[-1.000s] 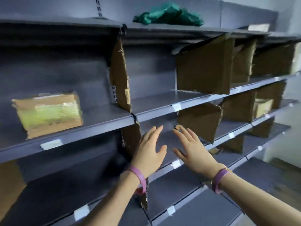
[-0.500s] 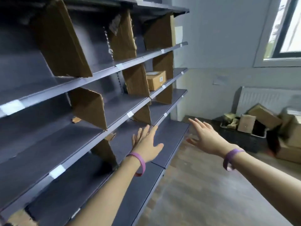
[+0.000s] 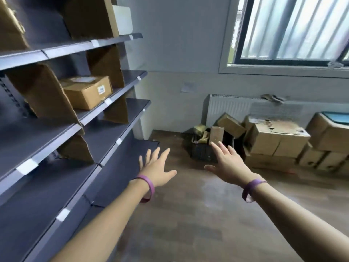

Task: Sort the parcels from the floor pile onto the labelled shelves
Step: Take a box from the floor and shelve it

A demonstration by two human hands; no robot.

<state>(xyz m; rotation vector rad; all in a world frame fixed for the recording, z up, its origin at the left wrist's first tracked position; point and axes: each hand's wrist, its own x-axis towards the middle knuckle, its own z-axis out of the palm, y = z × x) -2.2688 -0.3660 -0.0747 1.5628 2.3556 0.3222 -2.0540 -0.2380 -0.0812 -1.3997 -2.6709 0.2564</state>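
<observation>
Both my hands are stretched out in front of me with straight, spread fingers and hold nothing. My left hand (image 3: 156,170) hovers beside the lower shelves, and my right hand (image 3: 229,164) is over the floor, short of the parcels. Small cardboard parcels (image 3: 217,134) lie in and around a dark crate (image 3: 203,153) on the floor by the radiator. The grey shelf unit (image 3: 111,118) with white label strips and cardboard dividers runs along the left. One brown parcel (image 3: 88,91) sits on a middle shelf.
Large cardboard boxes (image 3: 277,138) are stacked against the wall at the right, under the window (image 3: 290,29). A white radiator (image 3: 230,106) stands behind the crate. Wooden floor (image 3: 188,214) lies between me and the pile. A white box (image 3: 123,19) sits on the top shelf.
My view has swung right, from facing the shelves to the floor pile under the window. Both hands stay spread and hold nothing, now pointing toward the parcels.
</observation>
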